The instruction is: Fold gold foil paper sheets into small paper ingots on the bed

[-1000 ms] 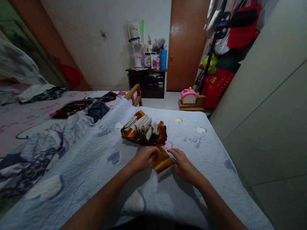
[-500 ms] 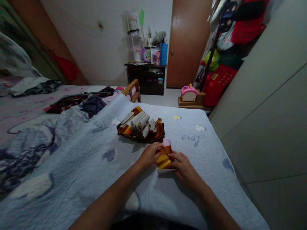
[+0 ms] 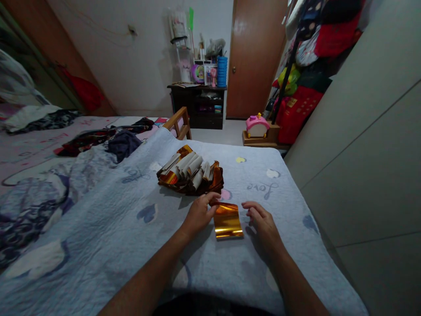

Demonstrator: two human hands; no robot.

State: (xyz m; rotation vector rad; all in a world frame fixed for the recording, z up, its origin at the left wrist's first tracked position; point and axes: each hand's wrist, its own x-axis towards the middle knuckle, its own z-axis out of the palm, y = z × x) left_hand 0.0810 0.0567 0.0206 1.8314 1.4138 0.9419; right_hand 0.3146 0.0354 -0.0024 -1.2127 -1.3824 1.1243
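A shiny gold foil paper sheet (image 3: 228, 220) lies between my hands on the blue-grey quilt, its near edge slightly curled. My left hand (image 3: 200, 213) pinches the sheet's upper left corner between thumb and fingers. My right hand (image 3: 261, 219) hovers just right of the sheet, apart from it, with fingers bent, loosely spread and holding nothing. Beyond my left hand sits a pile of folded gold-and-white foil papers (image 3: 190, 171), heaped on dark gold foil.
The quilt (image 3: 263, 272) covers the bed, printed with hearts and "Love". Crumpled clothes (image 3: 121, 145) lie on the pink bedding to the left. A white cabinet (image 3: 362, 175) borders the right side. A dark low shelf unit (image 3: 197, 105), a pink toy (image 3: 257, 126) and a door (image 3: 255, 61) stand beyond.
The gold sheet, earlier angled and then bent between both hands, now lies flatter and squarer. My right hand has let go of it and moved right; my left stays at its corner.
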